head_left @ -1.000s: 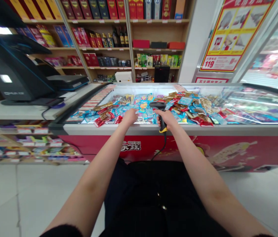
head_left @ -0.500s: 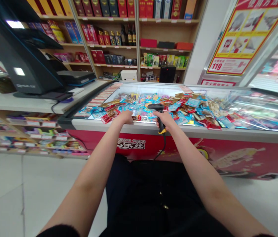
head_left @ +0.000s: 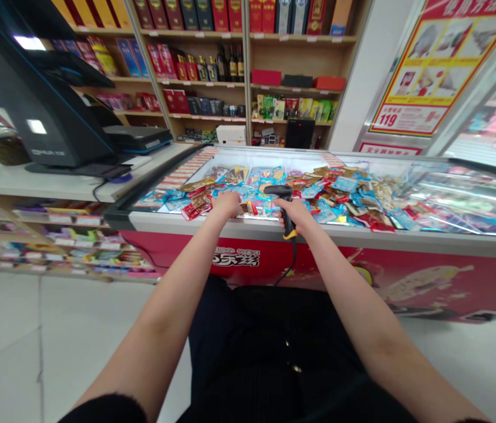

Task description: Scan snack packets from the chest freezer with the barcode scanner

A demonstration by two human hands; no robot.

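My right hand (head_left: 297, 215) is wrapped round the grip of a black and yellow barcode scanner (head_left: 289, 226), whose head points left over the freezer top. A cable hangs from the scanner's base. Close to its left, my left hand (head_left: 229, 204) is closed at the front edge of the glass, on a small red and brown snack packet (head_left: 250, 207) that sticks out to the right of the fingers. The fingertips are partly hidden. Blue snack packets (head_left: 269, 202) lie beneath and between the hands, and a red packet (head_left: 191, 211) lies left of the left hand.
A large heap of snack packets (head_left: 347, 185) covers the middle of the chest freezer (head_left: 177, 226). At left a counter (head_left: 65, 187) carries a dark checkout machine (head_left: 60, 126). Shelves (head_left: 195, 84) of boxes and bottles stand behind.
My left hand has shifted slightly right and up, its fingers a little more raised. The small packet beside it has tilted and moved right. My right hand and the scanner stay put.
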